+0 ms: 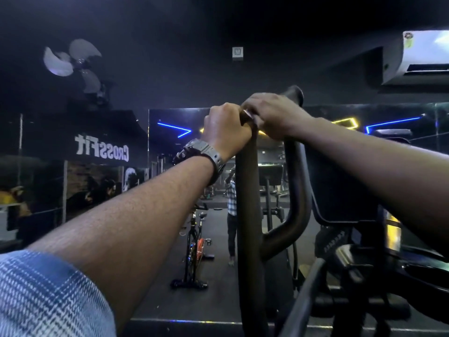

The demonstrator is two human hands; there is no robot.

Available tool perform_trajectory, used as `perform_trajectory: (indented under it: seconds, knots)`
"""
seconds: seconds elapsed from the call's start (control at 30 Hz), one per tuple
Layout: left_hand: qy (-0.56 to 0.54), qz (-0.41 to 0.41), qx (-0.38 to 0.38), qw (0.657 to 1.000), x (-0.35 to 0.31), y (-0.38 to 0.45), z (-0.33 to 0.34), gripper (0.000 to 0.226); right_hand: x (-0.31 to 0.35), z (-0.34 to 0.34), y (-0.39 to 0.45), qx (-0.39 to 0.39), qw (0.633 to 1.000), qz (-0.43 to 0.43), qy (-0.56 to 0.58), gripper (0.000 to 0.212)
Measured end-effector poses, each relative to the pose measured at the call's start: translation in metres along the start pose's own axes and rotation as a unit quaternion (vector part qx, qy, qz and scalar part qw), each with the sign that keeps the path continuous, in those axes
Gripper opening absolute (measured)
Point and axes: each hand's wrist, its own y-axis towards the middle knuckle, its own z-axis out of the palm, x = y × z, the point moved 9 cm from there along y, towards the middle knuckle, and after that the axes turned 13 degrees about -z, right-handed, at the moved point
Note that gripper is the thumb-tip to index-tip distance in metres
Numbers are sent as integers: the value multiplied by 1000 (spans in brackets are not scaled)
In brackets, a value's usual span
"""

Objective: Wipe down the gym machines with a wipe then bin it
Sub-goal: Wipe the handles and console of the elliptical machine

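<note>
Left hand (224, 128): we grip the top of the tall handle bar (247, 190), fingers curled round it.
Right hand (269, 115): curled over the wipe (248, 115), a pale sliver at its 9 o'clock.
Bar axis: runs 12 to 6 o'clock below both hands.
Nearer: right hand; we judge the stroke goes down.

We record a black machine handle (246, 190), a grey watch (206, 152) on a dark strap, and a blue-and-white checked sleeve (48, 295). We note a small pale patch of wipe (248, 114) between the hands. The sign (102, 151) carries white lettering on black. Light strips (175, 128) show blue and yellow. The air conditioner (418, 59) is white, the fan blades (70, 62) pale grey, and the exercise bike (194, 242) black with orange.
</note>
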Motion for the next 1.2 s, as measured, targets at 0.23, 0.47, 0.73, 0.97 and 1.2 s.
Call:
perform_trajectory:
  seconds: [0.23, 0.47, 0.73, 0.97, 1.2]
  knots:
    - [-4, -38, 19, 999, 7, -2, -2, 18, -5, -17, -38, -19, 1000, -12, -2, 45]
    - [-23, -68, 25, 997, 15, -7, 0, 25, 23, 9, -27, -2, 999, -26, 41, 48]
    - [-40, -101, 41, 993, 22, -14, -4, 18, 12, -3, -32, -13, 1000, -9, 7, 53]
    - [-60, -115, 32, 991, 27, -28, -8, 20, 55, 9, -42, 36, 994, -103, 4, 59]
    - [-148, -153, 84, 973, 40, -29, 1, 61, 36, -15, -39, -39, 999, -20, -25, 47]
